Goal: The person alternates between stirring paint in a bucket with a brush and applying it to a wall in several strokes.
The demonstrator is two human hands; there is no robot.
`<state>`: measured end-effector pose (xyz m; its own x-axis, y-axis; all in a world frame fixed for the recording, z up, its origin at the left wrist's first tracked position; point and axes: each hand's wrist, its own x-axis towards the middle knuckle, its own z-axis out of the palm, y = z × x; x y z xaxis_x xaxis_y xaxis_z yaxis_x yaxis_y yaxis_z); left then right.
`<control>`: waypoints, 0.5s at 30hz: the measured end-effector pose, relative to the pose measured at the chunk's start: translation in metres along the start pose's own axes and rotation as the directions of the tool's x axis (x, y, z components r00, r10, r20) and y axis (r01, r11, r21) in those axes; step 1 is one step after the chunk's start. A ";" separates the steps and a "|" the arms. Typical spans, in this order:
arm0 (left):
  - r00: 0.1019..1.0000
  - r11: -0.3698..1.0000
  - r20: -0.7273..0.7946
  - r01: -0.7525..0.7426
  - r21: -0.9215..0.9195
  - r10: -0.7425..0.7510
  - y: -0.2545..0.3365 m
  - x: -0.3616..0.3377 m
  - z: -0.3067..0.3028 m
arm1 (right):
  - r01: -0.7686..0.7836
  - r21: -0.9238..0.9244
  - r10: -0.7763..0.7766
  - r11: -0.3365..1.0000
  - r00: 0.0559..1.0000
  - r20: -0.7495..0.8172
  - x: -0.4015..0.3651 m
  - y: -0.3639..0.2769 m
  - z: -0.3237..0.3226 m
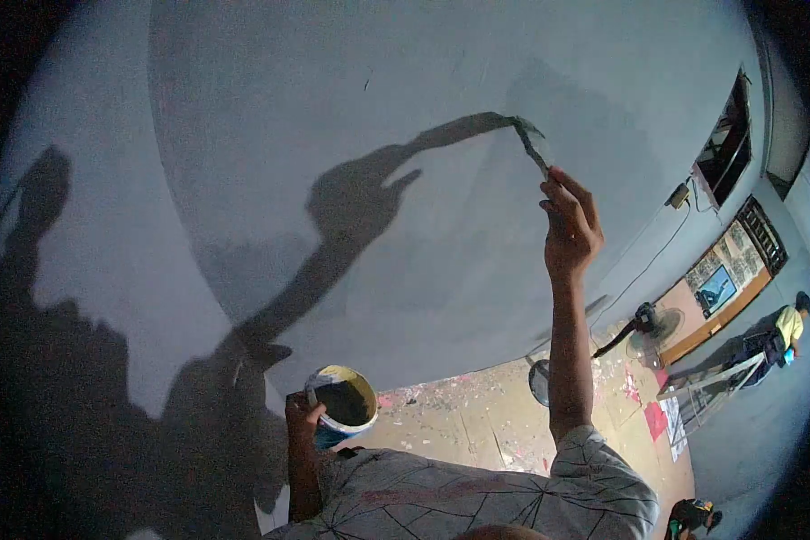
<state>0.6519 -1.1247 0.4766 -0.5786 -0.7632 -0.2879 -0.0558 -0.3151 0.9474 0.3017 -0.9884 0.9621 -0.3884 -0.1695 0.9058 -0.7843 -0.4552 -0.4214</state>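
Raised high, my right hand (pixel 571 223) is closed around the handle of a paintbrush (pixel 533 151). The brush's tip touches the grey-painted wall (pixel 441 234), where it meets its own shadow. Low on the left, my left hand (pixel 304 412) grips the rim of a small paint bucket (pixel 362 392) with a yellowish inside and a blue lower side. Dark grey paint (pixel 340 402) shows inside it. A darker patch lies on the wall around the brush.
Paint flecks and scraps cover the floor (pixel 459 423). To the right stand a pedestal fan (pixel 648 322) and a stepladder (pixel 715 382) with a person in a yellow top (pixel 787 326). Another person (pixel 690 516) is low at bottom right. A cable (pixel 657 252) hangs along the wall.
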 end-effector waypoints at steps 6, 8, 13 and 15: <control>0.999 0.990 0.031 0.038 0.138 -0.042 0.059 -0.036 0.007 | 0.452 -0.416 -0.417 0.789 0.891 0.177 0.026 -0.005 0.018; 1.000 0.990 -0.001 -0.011 0.141 0.011 0.071 -0.044 0.013 | 0.513 -0.497 -0.511 0.700 0.846 0.154 0.040 -0.014 0.021; 0.991 0.985 -0.088 -0.091 0.143 0.105 0.081 -0.050 0.018 | 0.431 -0.280 -0.459 0.858 0.888 -0.041 0.030 -0.007 0.028; 0.982 1.000 -0.188 -0.009 0.027 0.013 0.067 -0.040 0.014 | 0.359 -0.189 -0.379 0.914 0.921 -0.086 0.033 -0.004 0.030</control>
<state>0.6602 -1.1073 0.5536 -0.4156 -0.8599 -0.2963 -0.0726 -0.2934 0.9532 0.3063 -1.0188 0.9950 -0.1018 0.0915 0.9906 -0.9478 -0.3113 -0.0687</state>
